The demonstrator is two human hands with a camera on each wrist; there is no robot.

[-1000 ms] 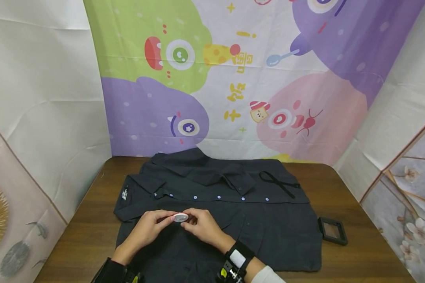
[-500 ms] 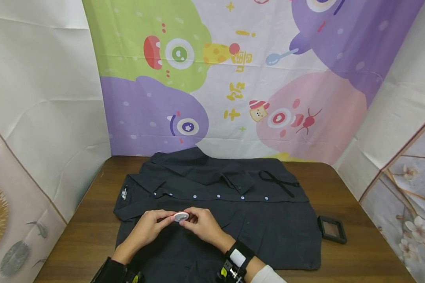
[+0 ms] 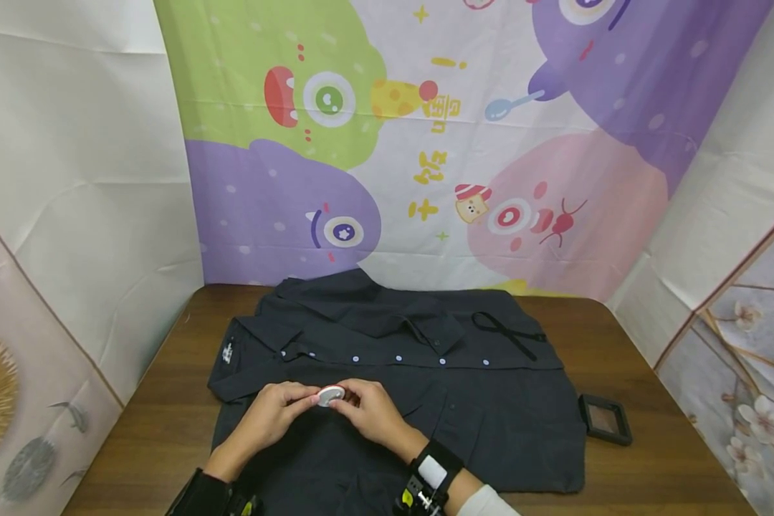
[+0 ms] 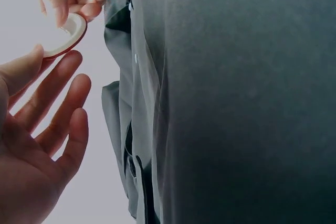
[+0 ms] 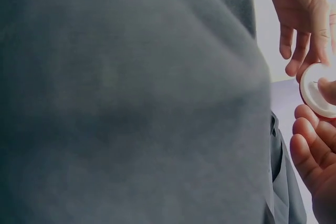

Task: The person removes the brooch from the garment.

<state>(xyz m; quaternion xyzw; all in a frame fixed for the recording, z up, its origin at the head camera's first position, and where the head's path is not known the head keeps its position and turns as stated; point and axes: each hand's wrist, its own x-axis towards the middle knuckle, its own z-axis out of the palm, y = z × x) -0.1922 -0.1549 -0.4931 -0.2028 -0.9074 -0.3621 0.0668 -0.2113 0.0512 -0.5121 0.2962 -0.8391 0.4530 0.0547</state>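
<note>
A round pin badge (image 3: 331, 395) with a pale back and a red rim is held over the dark shirt (image 3: 522, 430), which lies spread on the table. My left hand (image 3: 274, 412) pinches one edge of the badge between thumb and forefinger. On the opposite edge, my right hand (image 3: 370, 412) grips it, its thumb lying on the back. Seen from the left wrist, the badge (image 4: 73, 38) is tilted and the other left fingers (image 4: 68, 106) spread loosely below it. A thin pin line shows on the badge (image 5: 312, 95) in the right wrist view.
A small black square frame (image 3: 593, 430) lies right of the shirt on the wooden table (image 3: 645, 373). A thin black strap (image 3: 506, 331) rests on the shirt's upper right. White buttons (image 3: 398, 358) line the placket. A cartoon cloth (image 3: 400, 258) hangs behind.
The badge has tilted slightly between my fingers, so more of its pale back faces the head camera. Both hands stay in nearly the same place.
</note>
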